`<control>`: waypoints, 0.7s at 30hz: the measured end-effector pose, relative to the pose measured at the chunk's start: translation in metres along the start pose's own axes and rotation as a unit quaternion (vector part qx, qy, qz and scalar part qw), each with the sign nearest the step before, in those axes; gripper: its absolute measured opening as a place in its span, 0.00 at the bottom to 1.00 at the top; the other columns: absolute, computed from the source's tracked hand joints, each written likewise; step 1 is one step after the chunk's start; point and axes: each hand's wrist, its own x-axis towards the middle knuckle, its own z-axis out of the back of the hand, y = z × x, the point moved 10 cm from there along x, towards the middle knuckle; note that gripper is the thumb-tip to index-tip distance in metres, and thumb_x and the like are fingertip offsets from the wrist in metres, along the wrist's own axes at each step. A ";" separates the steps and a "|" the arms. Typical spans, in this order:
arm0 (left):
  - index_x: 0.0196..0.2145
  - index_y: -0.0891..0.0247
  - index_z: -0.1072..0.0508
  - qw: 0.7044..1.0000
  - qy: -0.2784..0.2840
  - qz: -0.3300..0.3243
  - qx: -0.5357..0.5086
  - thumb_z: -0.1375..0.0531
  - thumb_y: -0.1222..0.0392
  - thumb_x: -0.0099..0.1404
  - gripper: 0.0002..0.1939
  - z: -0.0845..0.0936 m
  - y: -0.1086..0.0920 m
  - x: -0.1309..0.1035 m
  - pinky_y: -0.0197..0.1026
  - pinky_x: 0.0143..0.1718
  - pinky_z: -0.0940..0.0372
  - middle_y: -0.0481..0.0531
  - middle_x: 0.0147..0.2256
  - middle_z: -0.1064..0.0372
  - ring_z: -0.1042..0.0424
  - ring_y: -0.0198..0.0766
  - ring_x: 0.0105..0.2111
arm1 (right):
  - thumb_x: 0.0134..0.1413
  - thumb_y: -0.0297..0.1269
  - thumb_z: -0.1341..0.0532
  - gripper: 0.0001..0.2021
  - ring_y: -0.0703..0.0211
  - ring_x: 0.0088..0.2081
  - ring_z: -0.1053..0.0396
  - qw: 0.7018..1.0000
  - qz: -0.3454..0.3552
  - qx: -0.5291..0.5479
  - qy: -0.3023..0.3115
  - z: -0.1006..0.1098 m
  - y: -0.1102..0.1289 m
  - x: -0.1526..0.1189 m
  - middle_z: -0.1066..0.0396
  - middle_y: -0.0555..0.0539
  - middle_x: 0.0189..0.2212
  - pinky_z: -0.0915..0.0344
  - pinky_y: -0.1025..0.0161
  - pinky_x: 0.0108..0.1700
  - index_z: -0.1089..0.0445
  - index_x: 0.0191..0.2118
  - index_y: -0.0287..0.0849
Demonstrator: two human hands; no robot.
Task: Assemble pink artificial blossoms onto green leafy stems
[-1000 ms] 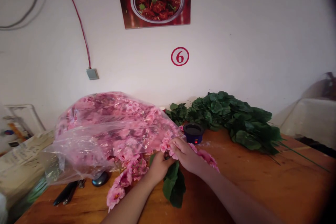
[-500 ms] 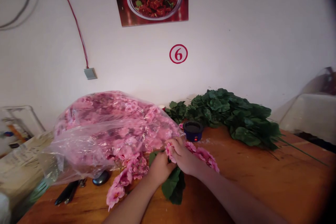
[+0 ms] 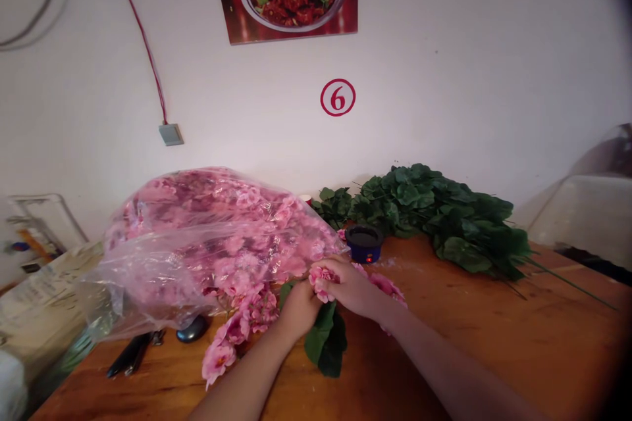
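My left hand [image 3: 302,304] is closed around the leafy part of an artificial flower stem; its green leaves [image 3: 326,342] hang out below and beside the hand. Just to the right, my right hand [image 3: 348,288] is closed on a pink artificial flower [image 3: 323,281], close against the left hand. More pink blossoms [image 3: 388,289] stick out behind the right wrist. To the left of my left forearm lies a spray of pink flowers [image 3: 220,358], below a clear plastic bag [image 3: 162,250] full of the same flowers. The fingertips of both hands are partly hidden.
A small blue pot [image 3: 363,248] with a lit red light stands beyond my right hand. Green leaf stems [image 3: 444,217] are piled along the wall. On the wooden table [image 3: 474,355], a black-handled tool [image 3: 129,354] and a dark rounded object [image 3: 192,329] lie at the left.
My right hand has shifted slightly and its fingers have moved, so the pink flower shows more fully. The left hand still holds the leafy stem.
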 end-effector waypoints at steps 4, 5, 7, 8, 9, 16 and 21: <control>0.36 0.65 0.24 1.000 0.001 0.001 -0.009 0.47 0.64 0.62 0.12 0.001 0.001 0.001 0.41 0.41 0.38 0.55 0.40 0.25 0.28 0.44 0.39 | 0.46 0.30 0.38 0.16 0.52 0.44 0.32 1.000 0.011 -0.015 -0.024 0.009 0.001 0.005 0.28 0.45 0.41 0.37 0.54 0.50 0.26 0.44 0.46; 0.37 0.64 0.24 1.000 0.005 0.000 -0.006 0.47 0.63 0.62 0.12 0.000 0.001 0.001 0.41 0.41 0.38 0.55 0.40 0.25 0.28 0.44 0.39 | 0.46 0.29 0.38 0.15 0.52 0.43 0.31 1.000 0.015 -0.017 -0.021 0.009 0.001 0.006 0.27 0.45 0.41 0.36 0.55 0.49 0.25 0.42 0.46; 0.36 0.64 0.24 1.000 0.008 0.004 0.006 0.47 0.62 0.62 0.12 -0.001 0.003 0.000 0.41 0.40 0.38 0.54 0.38 0.24 0.28 0.44 0.38 | 0.46 0.29 0.38 0.11 0.54 0.41 0.30 0.999 0.029 -0.016 -0.011 0.007 0.001 0.007 0.26 0.46 0.38 0.35 0.56 0.48 0.23 0.37 0.45; 0.35 0.64 0.24 1.000 0.009 0.007 0.016 0.47 0.62 0.62 0.12 -0.002 0.005 0.000 0.41 0.40 0.38 0.54 0.36 0.24 0.28 0.44 0.37 | 0.46 0.28 0.39 0.10 0.54 0.40 0.29 0.999 0.037 -0.012 -0.009 0.005 0.000 0.007 0.25 0.46 0.37 0.34 0.57 0.47 0.22 0.34 0.46; 0.34 0.64 0.24 1.000 0.011 0.011 0.026 0.47 0.62 0.62 0.12 -0.002 0.007 0.000 0.41 0.41 0.38 0.54 0.35 0.24 0.28 0.44 0.36 | 0.46 0.27 0.39 0.09 0.55 0.39 0.29 0.999 0.044 -0.007 -0.009 0.005 -0.001 0.007 0.25 0.47 0.36 0.34 0.58 0.46 0.22 0.31 0.46; 0.36 0.63 0.23 0.998 0.023 0.027 0.056 0.46 0.65 0.58 0.12 -0.005 0.009 0.001 0.43 0.42 0.38 0.55 0.36 0.24 0.29 0.46 0.37 | 0.45 0.23 0.43 0.14 0.59 0.33 0.28 0.998 0.051 0.021 -0.003 -0.004 -0.007 0.006 0.25 0.50 0.29 0.32 0.63 0.38 0.23 0.26 0.46; 0.46 0.62 0.28 0.999 -0.006 0.044 0.019 0.42 0.60 0.58 0.16 0.001 0.008 0.002 0.43 0.44 0.39 0.54 0.37 0.25 0.29 0.46 0.39 | 0.44 0.23 0.43 0.12 0.59 0.33 0.28 0.998 0.043 0.026 -0.030 0.011 -0.002 0.008 0.25 0.49 0.28 0.33 0.63 0.38 0.23 0.25 0.44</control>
